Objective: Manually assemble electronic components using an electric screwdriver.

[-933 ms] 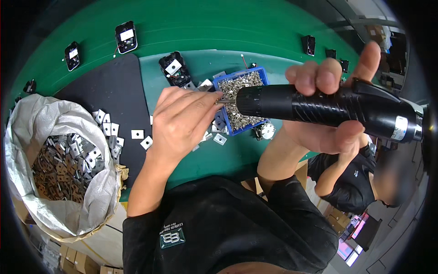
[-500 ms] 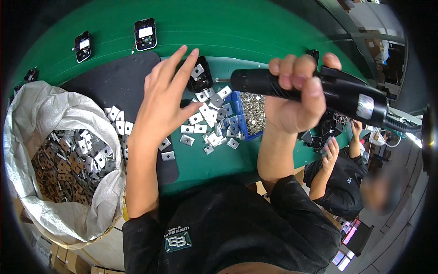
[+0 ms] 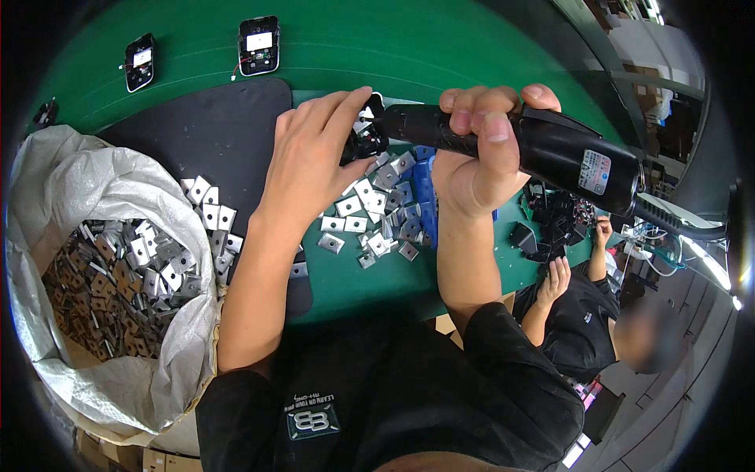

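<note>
In my right hand (image 3: 484,153) is a black electric screwdriver (image 3: 578,153), held nearly level with its tip pointing left. That tip meets a small black plastic housing (image 3: 366,145), at a silvery plate inside it. My left hand (image 3: 311,149) grips the housing from its left side, with fingers along the far edge and thumb at the near edge. Loose square metal plates with holes (image 3: 366,197) lie just nearer than the housing. A blue tray (image 3: 425,200) is mostly covered by my right hand and forearm.
A white woven sack (image 3: 118,401) full of metal plates stands at left. More plates (image 3: 211,212) rest on a black mat (image 3: 212,134). Two open devices (image 3: 259,47) (image 3: 140,63) sit on the green surface at the back. At right, a co-worker's hands (image 3: 557,277) are near black parts (image 3: 554,220).
The screwdriver has moved left, bringing its tip into the housing. My left hand has closed on the housing, having been spread beside it. My right arm now covers most of the blue tray.
</note>
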Demonstrator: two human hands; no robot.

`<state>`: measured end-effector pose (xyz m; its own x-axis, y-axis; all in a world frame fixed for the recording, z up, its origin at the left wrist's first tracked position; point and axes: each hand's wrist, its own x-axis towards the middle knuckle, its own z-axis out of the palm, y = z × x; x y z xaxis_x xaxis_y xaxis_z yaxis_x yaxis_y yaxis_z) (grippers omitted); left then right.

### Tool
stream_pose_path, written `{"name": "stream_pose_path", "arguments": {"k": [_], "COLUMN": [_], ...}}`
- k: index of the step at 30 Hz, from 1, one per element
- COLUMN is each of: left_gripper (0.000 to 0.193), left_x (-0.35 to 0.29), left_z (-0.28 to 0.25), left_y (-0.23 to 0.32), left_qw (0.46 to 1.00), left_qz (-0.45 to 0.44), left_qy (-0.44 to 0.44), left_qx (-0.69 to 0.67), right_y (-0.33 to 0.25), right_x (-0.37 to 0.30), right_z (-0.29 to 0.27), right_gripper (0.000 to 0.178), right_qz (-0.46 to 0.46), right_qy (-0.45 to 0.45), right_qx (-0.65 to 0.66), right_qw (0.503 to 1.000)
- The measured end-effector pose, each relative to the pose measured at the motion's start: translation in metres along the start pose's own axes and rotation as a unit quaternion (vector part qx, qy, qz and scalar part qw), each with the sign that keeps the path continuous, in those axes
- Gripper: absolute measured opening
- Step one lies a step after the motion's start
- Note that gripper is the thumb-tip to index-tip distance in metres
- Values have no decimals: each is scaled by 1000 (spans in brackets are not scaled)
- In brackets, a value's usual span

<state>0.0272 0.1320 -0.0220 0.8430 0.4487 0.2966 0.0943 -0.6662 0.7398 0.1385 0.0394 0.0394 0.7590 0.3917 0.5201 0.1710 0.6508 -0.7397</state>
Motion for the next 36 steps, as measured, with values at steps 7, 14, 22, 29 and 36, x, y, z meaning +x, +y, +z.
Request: {"name": "stream_pose_path", "arguments": {"k": [7,14,22,29,36], "left_gripper": [72,69,68,67,66], "left_x": [1,2,2,6,57], "left_z": [1,-1,1,4,15], "left_y": [0,-2,-5,-3,-25], "left_qw": [1000,1000,1000,1000,996], "left_qz": [2,0,10,3,-14], "left_qy": [6,8,13,14,30], "left_qx": [6,-4,-9,21,85], "right_y": [3,4,7,-27,-92], "right_x": [1,0,-5,7,-3], "right_z": [-2,-3,1,-10,-64], "right_gripper": [42,38,37,60,44], "right_qz": [0,6,-13,-45,-24], "right_qy": [-1,-100,-143,9,-16], "right_qx": [3,14,-22,6,-71], "right_qw": [1000,995,989,999,997]}}
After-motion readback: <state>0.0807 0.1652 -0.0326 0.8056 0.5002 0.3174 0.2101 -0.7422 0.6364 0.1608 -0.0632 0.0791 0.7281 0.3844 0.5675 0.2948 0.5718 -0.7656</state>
